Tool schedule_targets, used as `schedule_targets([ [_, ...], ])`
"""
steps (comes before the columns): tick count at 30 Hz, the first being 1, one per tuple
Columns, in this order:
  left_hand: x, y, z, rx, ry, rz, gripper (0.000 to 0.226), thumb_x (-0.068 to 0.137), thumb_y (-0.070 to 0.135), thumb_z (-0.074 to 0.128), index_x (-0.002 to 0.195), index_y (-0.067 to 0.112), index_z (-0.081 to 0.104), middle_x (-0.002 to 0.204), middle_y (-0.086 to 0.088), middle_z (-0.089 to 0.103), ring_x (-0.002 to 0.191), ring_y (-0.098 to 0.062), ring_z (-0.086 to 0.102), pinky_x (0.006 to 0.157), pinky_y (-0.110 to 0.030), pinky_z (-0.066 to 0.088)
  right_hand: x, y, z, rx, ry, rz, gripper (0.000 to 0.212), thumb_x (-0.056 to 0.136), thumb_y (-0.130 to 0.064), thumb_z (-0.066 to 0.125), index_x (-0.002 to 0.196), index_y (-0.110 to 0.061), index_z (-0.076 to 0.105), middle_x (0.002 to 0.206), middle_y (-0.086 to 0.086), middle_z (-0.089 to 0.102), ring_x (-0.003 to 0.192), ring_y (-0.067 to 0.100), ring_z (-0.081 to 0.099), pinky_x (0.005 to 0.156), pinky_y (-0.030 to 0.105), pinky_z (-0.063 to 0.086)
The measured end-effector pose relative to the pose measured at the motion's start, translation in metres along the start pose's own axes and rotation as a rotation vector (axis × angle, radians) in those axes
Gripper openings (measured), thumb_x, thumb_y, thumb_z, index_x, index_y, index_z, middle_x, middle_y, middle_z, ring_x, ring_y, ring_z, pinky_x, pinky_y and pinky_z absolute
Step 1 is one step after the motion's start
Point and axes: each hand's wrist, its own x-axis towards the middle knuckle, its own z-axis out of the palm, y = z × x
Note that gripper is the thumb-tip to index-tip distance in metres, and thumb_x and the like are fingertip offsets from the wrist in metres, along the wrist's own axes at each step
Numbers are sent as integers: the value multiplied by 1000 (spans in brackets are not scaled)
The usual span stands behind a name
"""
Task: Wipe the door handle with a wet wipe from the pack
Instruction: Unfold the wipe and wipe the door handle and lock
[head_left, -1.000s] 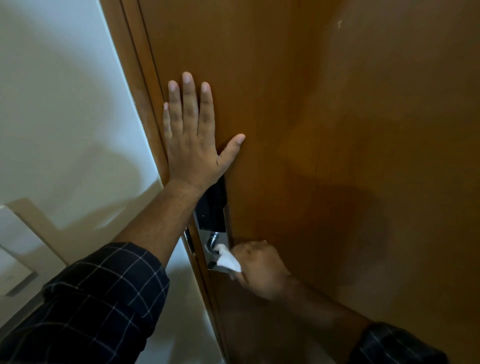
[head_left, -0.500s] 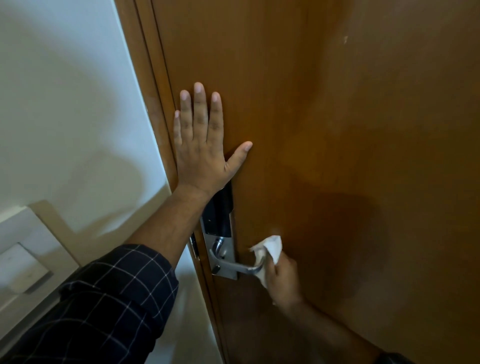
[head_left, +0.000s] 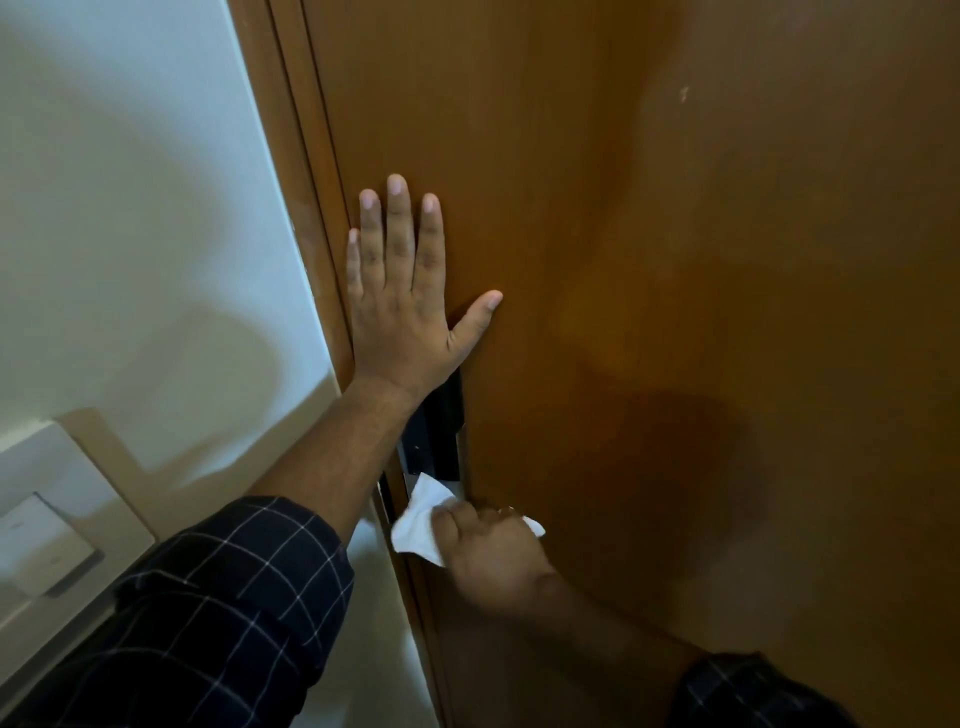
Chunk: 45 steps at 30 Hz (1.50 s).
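Note:
My left hand (head_left: 402, 306) lies flat on the brown wooden door (head_left: 675, 312), fingers spread, just above the black lock panel (head_left: 439, 431). Below that panel my right hand (head_left: 493, 556) is closed around a white wet wipe (head_left: 415, 530) and presses it over the lever handle. The wipe and my hand hide the metal handle. The pack of wipes is not in view.
The door frame (head_left: 291, 182) runs along the door's left edge, with a white wall (head_left: 130, 208) beyond it. A white wall switch plate (head_left: 47, 545) sits low at the left. My dark checked sleeves cover both forearms' lower parts.
My right hand has slid the wipe left along the lever, from its free end back toward the lock plate, covering the handle again. My left hand stays flat on the door.

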Motion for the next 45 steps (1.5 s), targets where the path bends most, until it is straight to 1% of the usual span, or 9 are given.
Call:
schedule_targets([
  [7,1,1,0,1,-9,-2,89,94,73,32,155,10,15,162,-23,22,151,-41,17,122,-53,10,-14,52,4,-41,-25,-249,36,82,-23,41,106,-8,64,80,8,70,64,25,64,58,34,53],
  [12,1,1,0,6,-12,-1,89,95,72,31,155,8,17,162,-24,22,151,-42,16,123,-56,12,-9,25,6,-124,-68,-7,30,84,-26,43,88,-11,68,62,7,68,47,25,61,44,31,51],
  [17,0,1,0,1,-17,-8,89,94,72,29,155,10,13,162,-24,21,151,-42,16,123,-57,14,48,-15,-5,-653,-806,-215,41,67,-62,66,90,-30,59,105,-5,57,109,18,47,99,36,39],
  [22,0,0,0,3,-14,0,88,95,72,29,155,9,14,162,-24,22,151,-42,16,123,-56,12,32,-28,-6,214,-474,320,81,72,-76,56,123,-14,42,105,12,63,93,30,62,81,42,47],
  [26,0,0,0,2,-18,4,88,95,72,29,155,9,15,162,-23,21,151,-41,15,123,-54,10,-5,-27,0,146,-228,124,108,78,-79,39,148,-5,2,142,33,32,124,50,36,101,60,31],
  [31,2,1,1,8,-18,-5,89,95,72,29,155,9,15,163,-23,21,151,-40,15,123,-55,11,-26,-10,2,81,-201,38,97,82,-74,40,146,-3,24,152,30,23,138,46,24,106,57,30],
  [35,1,1,1,14,-17,-3,89,95,72,32,155,8,17,162,-23,21,151,-40,15,123,-53,9,3,-23,7,171,-196,-7,79,99,-51,32,148,-3,-5,157,21,-15,144,36,-13,115,50,2],
  [40,1,0,1,7,-22,3,89,95,72,30,155,8,16,162,-23,21,151,-40,15,123,-52,8,9,-10,12,142,-87,-129,65,97,-18,40,147,6,6,158,23,-1,145,35,5,113,40,4],
  [45,2,1,3,22,-5,-5,90,94,74,31,155,9,19,162,-22,24,151,-40,17,123,-52,8,-23,51,21,47,75,-476,45,103,-14,30,147,-4,27,155,14,28,142,29,25,107,40,40],
])
